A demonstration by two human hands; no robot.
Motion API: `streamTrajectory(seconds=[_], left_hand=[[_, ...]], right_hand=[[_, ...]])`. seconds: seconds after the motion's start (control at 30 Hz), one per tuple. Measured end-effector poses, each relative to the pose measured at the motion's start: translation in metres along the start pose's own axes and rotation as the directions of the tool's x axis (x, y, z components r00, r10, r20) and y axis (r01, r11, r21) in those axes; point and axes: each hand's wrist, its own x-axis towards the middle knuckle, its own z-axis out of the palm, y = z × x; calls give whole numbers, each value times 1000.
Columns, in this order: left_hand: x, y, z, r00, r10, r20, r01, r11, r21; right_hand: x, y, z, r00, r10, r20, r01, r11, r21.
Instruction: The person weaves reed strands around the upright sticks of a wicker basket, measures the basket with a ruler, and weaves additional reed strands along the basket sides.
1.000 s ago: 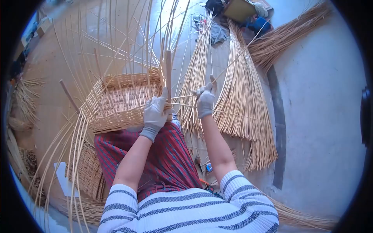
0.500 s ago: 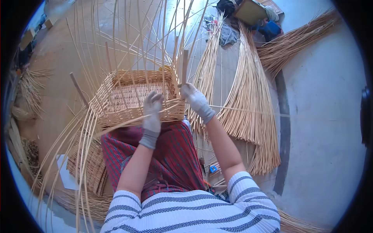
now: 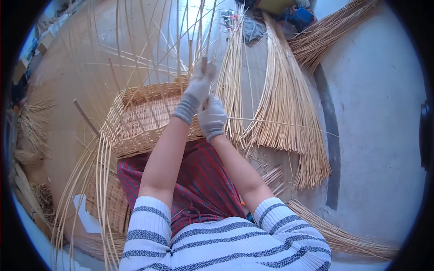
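Observation:
A rectangular wicker basket with tall upright rods rests on my lap over a red checked cloth. Both hands wear pale gloves and meet at its near right corner. My left hand is closed around the upper part of the thick corner stick. Just below and to the right, my right hand is closed at the same corner; what its fingers hold is too small to tell. One long thin rod runs rightward from beside my right hand.
Large bundles of rods lie on the floor to the right, with a darker bundle beyond. Loose long rods hang at the basket's left, above a flat woven piece. A blue container stands at the back.
My left hand has moved up and right from the basket's front rim to the corner stick. My right hand has dropped slightly below it.

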Motion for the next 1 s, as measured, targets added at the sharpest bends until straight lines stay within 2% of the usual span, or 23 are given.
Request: streamTrajectory(seconds=[0.03,0.13,0.2,0.23,0.27,0.33,0.37,0.43,0.5,0.53,0.6,0.63,0.67,0.7,0.73,0.77,0.8,0.83,0.87,0.9,0.93,0.97,1.0], left_hand=[[-12,-11,-3,980,189,57,-197,961,195],[-105,12,-31,945,311,97,-318,814,486],[-182,41,-90,916,370,154,-298,373,879],[-220,35,-120,862,471,-187,-41,433,900],[-252,29,-145,689,533,-492,187,525,830],[-284,51,-170,325,204,-923,598,712,368],[-298,22,-216,406,610,-680,611,373,699],[-289,38,-211,480,405,-779,408,683,606],[-292,42,-223,485,406,-775,397,687,609],[-301,27,-256,595,447,-668,219,709,670],[-326,10,-300,684,490,-541,33,719,694],[-335,7,-315,747,555,-366,180,361,915],[-328,18,-293,762,494,-419,204,431,879],[-320,30,-270,772,429,-469,232,497,836],[-312,43,-246,777,361,-516,265,556,788],[-315,29,-249,656,272,-704,235,812,534],[-331,22,-251,676,394,-623,388,529,755],[-348,14,-253,680,507,-530,523,171,835],[-354,19,-247,835,454,-310,497,-382,779],[-356,34,-228,928,368,-67,356,-815,458],[-352,58,-217,866,444,-229,406,-359,840],[-343,96,-190,816,407,-410,342,232,911],[-336,125,-167,798,269,-540,183,745,642]], right_hand=[[4,7,8,982,-101,-162,114,991,74],[20,32,18,996,-63,65,61,997,37],[24,30,4,995,-65,73,58,993,101],[24,29,-2,997,-73,25,71,993,89],[20,29,0,996,-68,-50,70,997,35],[16,30,2,993,-43,-111,42,999,-13],[17,31,2,987,-68,-144,59,996,-63],[18,33,3,961,-140,-239,120,988,-97],[15,35,-4,984,-93,-153,89,996,-29],[17,31,-9,996,-57,-66,60,997,38],[10,14,-22,965,-110,-238,147,978,145],[4,0,-25,902,-145,-406,257,937,237],[-17,-18,-29,909,-180,-375,294,916,271],[-47,-55,-32,911,-225,-347,400,694,599],[-76,-97,-56,825,-564,8,465,689,556],[-104,-140,-79,535,-764,361,521,635,571],[-147,-164,-49,311,-925,217,249,300,921],[-163,-199,-72,222,-974,39,408,129,904],[-190,-217,-69,296,-949,-109,478,48,877],[-195,-227,-70,286,-945,-157,511,12,859],[-192,-222,-70,287,-944,-160,515,11,857],[-188,-209,-69,161,-984,-72,480,15,877],[-185,-193,-66,26,-1000,17,448,27,894]])
